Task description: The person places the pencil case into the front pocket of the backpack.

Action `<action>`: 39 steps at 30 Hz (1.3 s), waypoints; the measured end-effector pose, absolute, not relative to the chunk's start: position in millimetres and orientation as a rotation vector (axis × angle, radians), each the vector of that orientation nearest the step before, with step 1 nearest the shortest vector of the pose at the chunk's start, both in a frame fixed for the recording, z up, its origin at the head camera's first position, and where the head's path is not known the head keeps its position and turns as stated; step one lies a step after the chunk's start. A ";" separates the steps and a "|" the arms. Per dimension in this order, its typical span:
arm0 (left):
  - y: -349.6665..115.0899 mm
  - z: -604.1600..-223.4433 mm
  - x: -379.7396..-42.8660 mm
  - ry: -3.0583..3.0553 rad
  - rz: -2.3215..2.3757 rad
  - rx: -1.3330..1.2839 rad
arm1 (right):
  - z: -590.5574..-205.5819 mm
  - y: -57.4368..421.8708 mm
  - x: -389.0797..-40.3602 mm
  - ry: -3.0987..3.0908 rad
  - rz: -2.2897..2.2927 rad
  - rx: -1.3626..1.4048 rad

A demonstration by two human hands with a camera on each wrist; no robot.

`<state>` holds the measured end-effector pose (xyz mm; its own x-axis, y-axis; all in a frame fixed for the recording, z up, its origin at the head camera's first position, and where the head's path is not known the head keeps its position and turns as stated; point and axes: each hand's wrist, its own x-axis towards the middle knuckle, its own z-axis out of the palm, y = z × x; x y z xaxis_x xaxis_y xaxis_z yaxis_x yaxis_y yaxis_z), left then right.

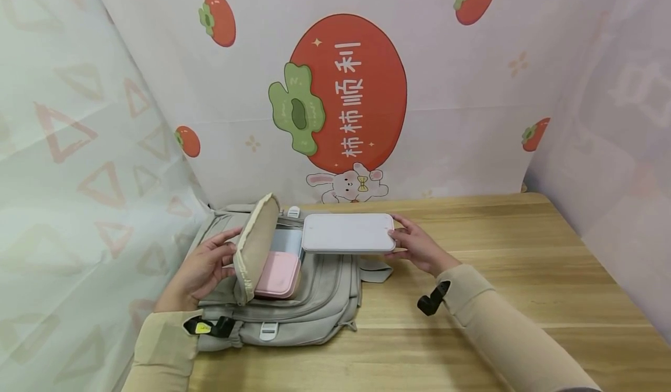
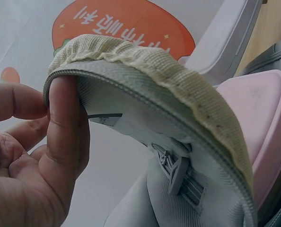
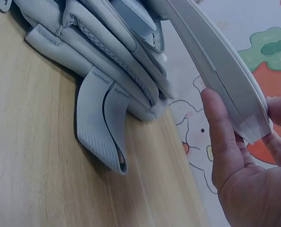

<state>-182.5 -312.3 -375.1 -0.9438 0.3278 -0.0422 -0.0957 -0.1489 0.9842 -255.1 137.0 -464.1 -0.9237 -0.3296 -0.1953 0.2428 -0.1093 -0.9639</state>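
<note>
A grey backpack (image 1: pixel 327 284) lies on the table with its front flap (image 1: pixel 258 237) raised. My left hand (image 1: pixel 207 267) pinches the zippered edge of that flap; in the left wrist view the fingers (image 2: pixel 64 118) curl over its rim. Inside the opening sit a pink case (image 1: pixel 279 272) and a light blue case (image 1: pixel 287 240), side by side. Above the right part of the bag, my right hand (image 1: pixel 419 246) holds a flat white case (image 1: pixel 346 233) by its right end, thumb on one face and fingers on the other. The white case's left end is close to the blue case.
The wooden table (image 1: pixel 472 322) extends to the right of the bag. A grey strap loop (image 3: pixel 100 120) sticks out from the bag's side. Behind stands a white cloth (image 1: pixel 461 141) printed with persimmons and a rabbit, and another cloth (image 1: pixel 63 205) hangs at the left.
</note>
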 end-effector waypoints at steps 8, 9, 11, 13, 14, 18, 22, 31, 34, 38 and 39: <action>-312.1 -375.7 -182.5 1.834 2.173 0.280 | -465.0 125.4 -255.5 1.788 -2.102 -0.073; -311.9 -375.6 -182.6 1.837 2.171 0.278 | -464.8 124.1 -255.3 1.789 -2.104 -0.067; -311.6 -375.4 -182.4 1.842 2.170 0.271 | -464.8 121.7 -255.4 1.786 -2.108 -0.057; -311.4 -375.2 -182.1 1.841 2.171 0.273 | -464.9 119.5 -255.2 1.783 -2.111 -0.052; -311.5 -375.3 -182.1 1.835 2.172 0.278 | -465.0 118.3 -255.1 1.780 -2.114 -0.049; -311.5 -375.4 -181.8 1.816 2.178 0.295 | -465.7 114.0 -253.9 1.778 -2.119 -0.037; -311.0 -375.6 -181.7 1.826 2.175 0.284 | -466.0 109.5 -252.7 1.780 -2.121 -0.026; -311.0 -376.9 -179.9 1.821 2.176 0.283 | -465.7 101.2 -251.1 1.758 -2.142 -0.035; -311.1 -377.1 -180.1 1.819 2.179 0.289 | -465.1 99.5 -251.0 1.751 -2.158 -0.021; -310.9 -376.9 -181.5 1.842 2.173 0.273 | -465.4 96.8 -251.8 1.745 -2.163 -0.006; -310.8 -376.8 -181.9 1.847 2.171 0.268 | -465.4 96.1 -251.9 1.742 -2.164 -0.002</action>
<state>-181.9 -310.8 -376.8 -0.9443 0.3268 -0.0384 -0.0903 -0.1451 0.9853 -251.9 96.1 -465.4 -0.9347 -0.2776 -0.2218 0.2760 -0.1738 -0.9453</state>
